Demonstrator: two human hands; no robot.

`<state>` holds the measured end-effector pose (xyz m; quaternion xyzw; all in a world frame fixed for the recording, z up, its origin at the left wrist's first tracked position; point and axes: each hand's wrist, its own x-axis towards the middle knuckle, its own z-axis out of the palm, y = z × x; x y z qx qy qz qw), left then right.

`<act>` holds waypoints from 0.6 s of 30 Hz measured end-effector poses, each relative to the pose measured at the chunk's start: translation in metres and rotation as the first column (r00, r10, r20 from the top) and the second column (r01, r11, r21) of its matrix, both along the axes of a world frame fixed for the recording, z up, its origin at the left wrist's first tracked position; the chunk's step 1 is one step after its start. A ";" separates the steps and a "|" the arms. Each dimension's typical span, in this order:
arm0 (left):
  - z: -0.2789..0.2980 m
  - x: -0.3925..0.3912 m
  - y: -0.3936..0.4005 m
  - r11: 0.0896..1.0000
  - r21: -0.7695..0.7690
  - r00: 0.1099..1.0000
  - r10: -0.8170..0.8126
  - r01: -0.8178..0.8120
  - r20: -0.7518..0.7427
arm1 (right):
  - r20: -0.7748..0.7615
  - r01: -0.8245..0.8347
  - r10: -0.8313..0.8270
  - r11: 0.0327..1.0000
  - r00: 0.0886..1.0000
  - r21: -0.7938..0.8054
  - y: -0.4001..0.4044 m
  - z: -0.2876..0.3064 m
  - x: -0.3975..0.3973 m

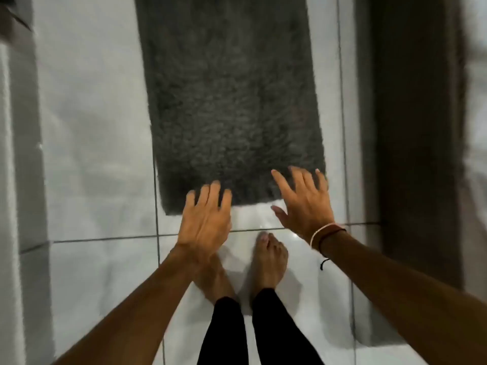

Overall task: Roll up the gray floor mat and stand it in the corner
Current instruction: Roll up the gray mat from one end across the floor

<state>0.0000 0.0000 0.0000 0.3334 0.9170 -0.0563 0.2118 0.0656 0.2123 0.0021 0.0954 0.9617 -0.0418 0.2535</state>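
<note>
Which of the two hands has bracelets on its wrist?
The right hand, over the gray mat's near right corner; the left hand's wrist is bare.

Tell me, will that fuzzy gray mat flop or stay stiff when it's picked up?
Probably floppy: the mat looks soft and shaggy, lying flat. It may slide easily, since the floor is shiny tile. Both hands, left hand and right hand, reach its near edge.
</note>
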 end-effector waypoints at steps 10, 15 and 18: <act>-0.180 0.004 -0.007 0.983 -0.082 0.986 -0.167 0.164 -0.021 | -0.177 -0.172 0.171 0.985 0.969 0.012 -0.018 -0.178 0.017; -0.170 -0.040 0.028 0.986 -0.056 0.983 0.160 -0.155 0.087 | -0.290 -0.204 0.195 0.979 0.937 -0.002 0.004 -0.173 -0.012; -0.161 -0.074 0.041 0.945 -0.017 0.940 0.327 -0.327 0.102 | -0.496 -0.103 0.112 0.994 0.861 0.045 0.015 -0.162 -0.043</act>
